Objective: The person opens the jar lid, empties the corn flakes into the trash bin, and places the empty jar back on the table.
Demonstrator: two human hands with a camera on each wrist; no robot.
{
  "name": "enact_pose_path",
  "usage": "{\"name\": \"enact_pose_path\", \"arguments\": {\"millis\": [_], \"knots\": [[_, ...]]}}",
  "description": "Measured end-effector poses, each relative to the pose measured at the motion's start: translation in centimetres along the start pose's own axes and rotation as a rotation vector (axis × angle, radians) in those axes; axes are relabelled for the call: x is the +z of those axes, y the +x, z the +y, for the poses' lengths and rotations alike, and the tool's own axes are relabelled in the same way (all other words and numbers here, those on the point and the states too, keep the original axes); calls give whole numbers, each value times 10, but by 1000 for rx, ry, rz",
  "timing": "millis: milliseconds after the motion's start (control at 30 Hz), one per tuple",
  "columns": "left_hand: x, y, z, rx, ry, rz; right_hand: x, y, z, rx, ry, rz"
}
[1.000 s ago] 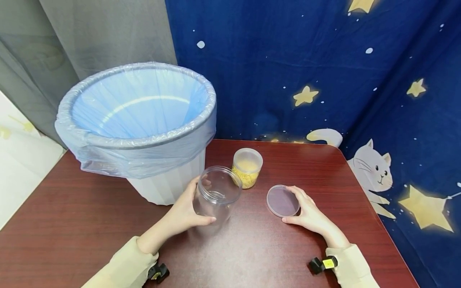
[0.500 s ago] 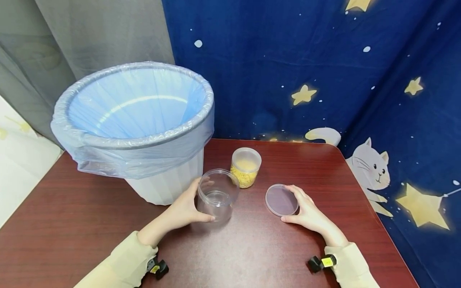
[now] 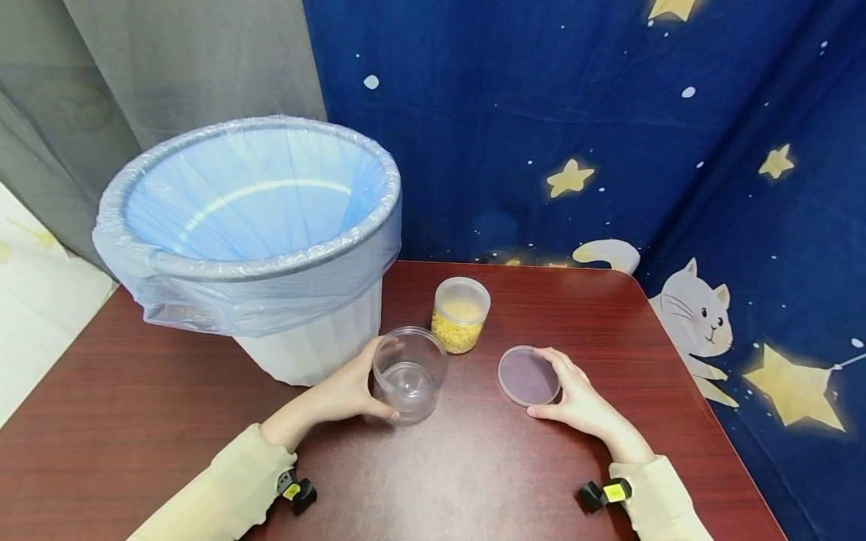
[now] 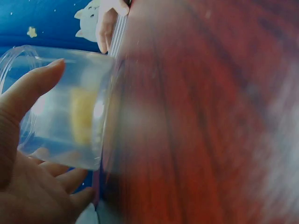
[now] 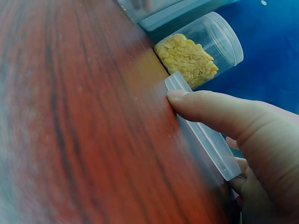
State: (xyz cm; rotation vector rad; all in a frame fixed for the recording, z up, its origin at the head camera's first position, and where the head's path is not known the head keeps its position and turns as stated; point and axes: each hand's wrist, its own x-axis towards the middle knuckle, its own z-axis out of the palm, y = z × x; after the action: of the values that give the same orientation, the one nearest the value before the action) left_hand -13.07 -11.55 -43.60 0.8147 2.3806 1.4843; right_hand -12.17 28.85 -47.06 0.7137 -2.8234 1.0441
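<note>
My left hand [image 3: 346, 391] holds an open clear plastic jar [image 3: 410, 397] at its side, thumb in front and fingers behind. This jar has nothing visible inside and stands upright, its base at the tabletop in the left wrist view. My right hand [image 3: 578, 400] grips a round translucent lid [image 3: 528, 377] by its edge, with the thumb [image 5: 196, 105] on the near side. The lid lies flat at the table surface. Behind and between the hands stands a smaller clear jar [image 3: 460, 319] with a frosted lid, partly filled with yellow flakes [image 5: 187, 58].
A large white bin [image 3: 318, 338] with a blue plastic liner [image 3: 271, 300] stands at the left, close beside my left hand. The red-brown table [image 3: 446, 481] ends at a blue star-patterned curtain [image 3: 487, 135] behind and on the right.
My left hand has lowered the clear jar toward the tabletop, and it now stands more level. My right hand and the lid have stayed in place.
</note>
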Motion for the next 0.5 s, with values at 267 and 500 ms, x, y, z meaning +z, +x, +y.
{"name": "enact_pose_path", "arguments": {"millis": [267,500], "knots": [[-2,1,-6,-3,7,-19,0,0,-1,20,11,-12],[-2,1,-7,-17,-9,2,0,1,-1,14,7,-12]]}}
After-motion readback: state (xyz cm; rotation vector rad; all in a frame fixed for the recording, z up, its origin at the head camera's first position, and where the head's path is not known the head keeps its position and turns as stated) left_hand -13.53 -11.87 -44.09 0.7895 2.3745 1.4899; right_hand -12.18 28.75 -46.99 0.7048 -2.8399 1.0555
